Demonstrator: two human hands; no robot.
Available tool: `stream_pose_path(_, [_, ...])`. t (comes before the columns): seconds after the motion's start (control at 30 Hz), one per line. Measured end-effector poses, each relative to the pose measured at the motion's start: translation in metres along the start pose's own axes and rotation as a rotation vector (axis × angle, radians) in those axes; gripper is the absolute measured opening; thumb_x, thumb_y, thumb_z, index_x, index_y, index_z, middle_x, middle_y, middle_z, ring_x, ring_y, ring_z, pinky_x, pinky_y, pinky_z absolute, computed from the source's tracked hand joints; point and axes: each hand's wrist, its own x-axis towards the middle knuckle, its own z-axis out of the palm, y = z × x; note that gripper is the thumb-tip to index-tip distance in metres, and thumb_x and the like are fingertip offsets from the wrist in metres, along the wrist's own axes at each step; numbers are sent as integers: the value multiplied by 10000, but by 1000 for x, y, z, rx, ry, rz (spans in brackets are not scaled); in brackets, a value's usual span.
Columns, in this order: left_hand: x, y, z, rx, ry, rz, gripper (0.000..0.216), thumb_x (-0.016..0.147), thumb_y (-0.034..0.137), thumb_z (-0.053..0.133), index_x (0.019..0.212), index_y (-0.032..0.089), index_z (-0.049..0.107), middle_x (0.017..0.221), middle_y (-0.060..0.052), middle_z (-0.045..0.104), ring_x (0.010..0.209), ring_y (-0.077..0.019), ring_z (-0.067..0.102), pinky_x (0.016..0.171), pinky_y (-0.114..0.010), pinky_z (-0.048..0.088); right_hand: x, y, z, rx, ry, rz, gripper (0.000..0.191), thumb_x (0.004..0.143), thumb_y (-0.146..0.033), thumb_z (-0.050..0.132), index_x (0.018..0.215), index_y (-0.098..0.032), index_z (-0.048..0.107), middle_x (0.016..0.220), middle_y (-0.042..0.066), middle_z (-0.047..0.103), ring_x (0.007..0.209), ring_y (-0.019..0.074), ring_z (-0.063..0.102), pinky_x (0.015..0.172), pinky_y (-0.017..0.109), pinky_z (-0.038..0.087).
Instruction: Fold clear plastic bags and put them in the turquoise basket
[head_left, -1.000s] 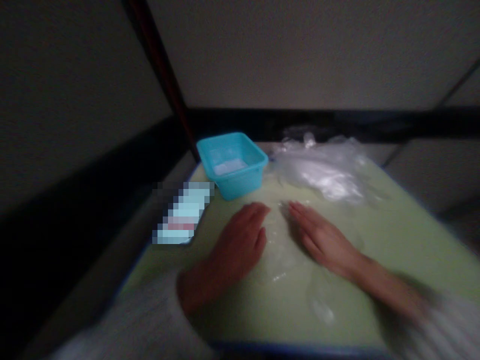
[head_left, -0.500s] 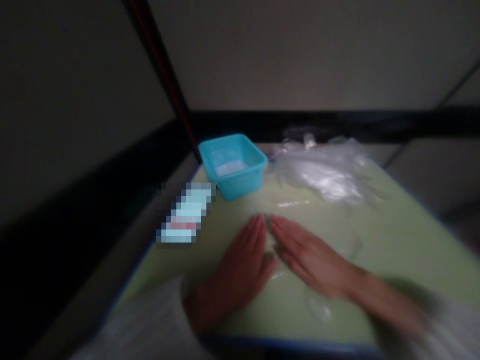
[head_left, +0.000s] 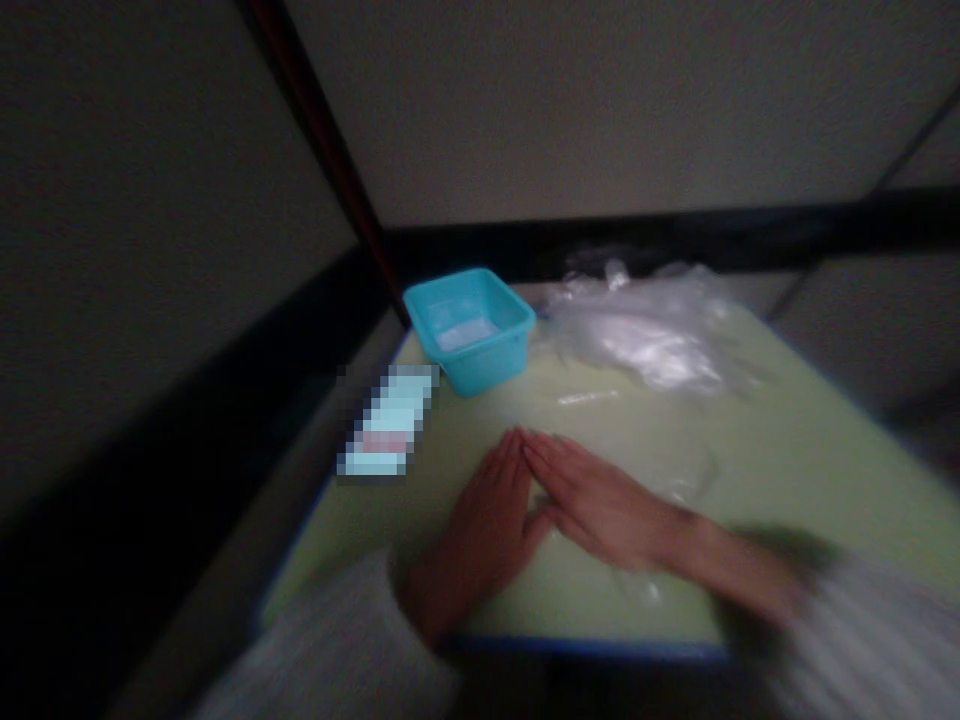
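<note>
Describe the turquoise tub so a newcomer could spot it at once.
Find the pale green table. Near its far left corner stands an open tub. Its solid turquoise sides set it apart from the crumpled clear plastic to its right.

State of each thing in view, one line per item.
Left hand: open, fingers extended, fingertips at the right hand's.
Right hand: open, fingers extended, palm down.
Clear plastic by the hands: spread fairly flat, partly covered.
Turquoise tub: upright, open-topped.
White item: inside the tub; details unclear.
Plastic heap: crumpled, loosely piled.
Pixelated item: lying on the table; state unreadable.
</note>
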Motion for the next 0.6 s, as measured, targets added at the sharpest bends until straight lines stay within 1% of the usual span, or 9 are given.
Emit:
stream_pose_path(0.13, [-1, 1, -1, -20, -1, -50, 670, 897, 377, 433, 1405, -15, 240, 1479, -273, 274, 1407, -315, 213, 1117, -506, 302, 0, -1, 0, -4, 1, -25, 614, 945, -298, 365, 1450, 23, 229, 1529, 212, 176, 1420, 258, 142, 1169, 417, 170])
stream_pose_path(0.23, [-2, -1, -1, -32, 6, -53, 676, 892, 378, 444, 1408, -4, 231, 1478, -275, 276, 1405, -321, 218, 1114, -517, 300, 0, -1, 1, -7, 18, -33, 608, 954, -319, 346, 1444, 26, 244, 1524, 214, 195, 1420, 263, 145, 1168, 424, 170])
stream_pose_path(0.33, [-2, -5, -2, -47, 8, -28, 662, 896, 393, 429, 1402, 12, 239, 1469, -281, 289, 1398, -332, 237, 1103, -543, 305, 2, -1, 2, 2, 44, -30, 596, 961, -328, 331, 1438, 22, 262, 1512, 220, 233, 1421, 259, 145, 1164, 436, 180])
stream_pose_path(0.43, [0, -8, -5, -38, -3, 7, 652, 899, 388, 411, 1399, 11, 228, 1459, -288, 303, 1390, -343, 253, 1098, -551, 308, 4, -2, 3, 11, 48, -37, 587, 955, -315, 350, 1427, 29, 287, 1510, 228, 238, 1422, 264, 146, 1162, 432, 184])
stream_pose_path(0.53, [3, -10, -11, -32, -1, 55, 683, 881, 379, 441, 1424, 60, 175, 1472, -266, 294, 1394, -336, 246, 1093, -549, 318, 6, -2, 2, 26, 57, -35, 589, 946, -299, 381, 1420, 41, 295, 1510, 237, 229, 1422, 270, 146, 1163, 428, 180])
stream_pose_path(0.6, [5, -11, -13, -32, -3, 90, 697, 866, 364, 470, 1432, 92, 168, 1474, -252, 302, 1397, -325, 248, 1095, -536, 323, 6, -1, 2, 34, 65, -22, 594, 947, -298, 379, 1425, 41, 279, 1514, 235, 213, 1423, 265, 139, 1165, 425, 174])
